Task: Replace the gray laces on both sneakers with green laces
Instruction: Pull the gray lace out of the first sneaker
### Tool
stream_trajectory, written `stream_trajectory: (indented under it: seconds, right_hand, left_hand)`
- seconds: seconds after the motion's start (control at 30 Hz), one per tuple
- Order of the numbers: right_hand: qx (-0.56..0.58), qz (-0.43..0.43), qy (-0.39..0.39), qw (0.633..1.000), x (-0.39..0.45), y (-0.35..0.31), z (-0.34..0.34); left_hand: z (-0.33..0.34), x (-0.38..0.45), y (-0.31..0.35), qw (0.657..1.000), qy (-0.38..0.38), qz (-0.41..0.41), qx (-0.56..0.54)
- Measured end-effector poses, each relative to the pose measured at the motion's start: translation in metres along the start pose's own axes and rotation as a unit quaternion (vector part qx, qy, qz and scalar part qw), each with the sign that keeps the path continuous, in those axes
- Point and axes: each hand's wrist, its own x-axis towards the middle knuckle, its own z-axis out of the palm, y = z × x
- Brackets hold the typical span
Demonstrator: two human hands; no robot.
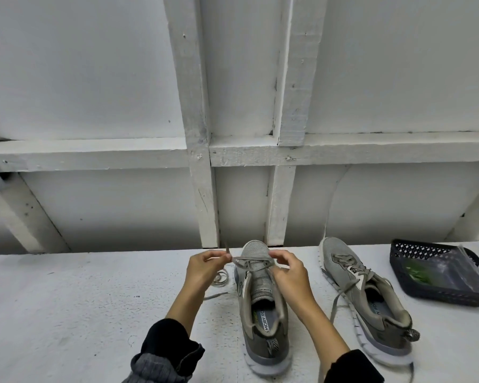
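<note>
Two gray sneakers stand on the white table with their toes pointing away from me. On the nearer, middle sneaker (263, 305) most eyelets are bare, and only the gray lace (241, 260) across the lowest eyelets remains threaded. My left hand (205, 269) pinches this lace just left of the toe, and its loose length lies coiled on the table behind the hand. My right hand (286, 272) pinches the lace at the sneaker's right eyelets. The right sneaker (365, 297) is still laced in gray, with loose ends trailing. Green laces (419, 273) lie in a clear bag in the basket.
A dark plastic basket (415, 251) sits at the table's far right. Behind the table (67, 313) rises a white wall with wooden framing. The back edge of the table runs just beyond the sneaker toes.
</note>
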Motion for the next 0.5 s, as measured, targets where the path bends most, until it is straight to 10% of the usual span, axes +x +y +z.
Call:
stream_trajectory:
  seconds: [0.2, 0.5]
  right_hand:
    - [-0.234, -0.113, -0.16, 0.952, 0.009, 0.001, 0.015]
    - [0.042, -0.062, -0.133, 0.988, 0.0, -0.01, 0.004]
  left_hand:
    - [0.001, -0.006, -0.002, 0.995, -0.07, -0.047, -0.061]
    - [0.019, -0.006, 0.014, 0.89, -0.184, -0.081, -0.41]
